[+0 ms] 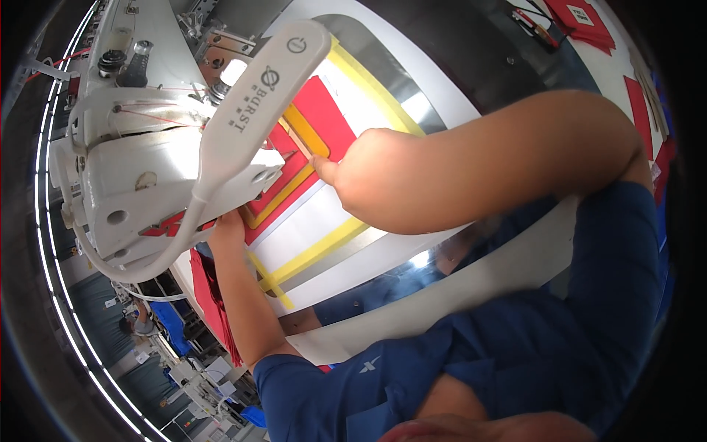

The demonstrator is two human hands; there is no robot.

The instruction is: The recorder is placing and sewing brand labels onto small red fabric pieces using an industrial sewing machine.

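Note:
A red fabric piece (325,110) lies under a white sewing machine (140,166), with a yellow rounded frame (312,138) on it. My right hand (372,177) reaches over from the right. Its index finger stretches down to the fabric beside a pale strip (296,135) at the frame's inner edge, while the other fingers are tucked out of sight behind the back of the hand. Close to that fingertip, a small pointed dark part shows near the needle area. My left hand (230,227) is at the lower edge of the machine head, which hides its fingers.
A white lamp (258,96) on a bent neck hangs in front of the machine head. Yellow tape (324,250) borders the white sheet around the work. More red fabric hangs at the lower left (210,306), and red pieces (587,26) lie at the far right.

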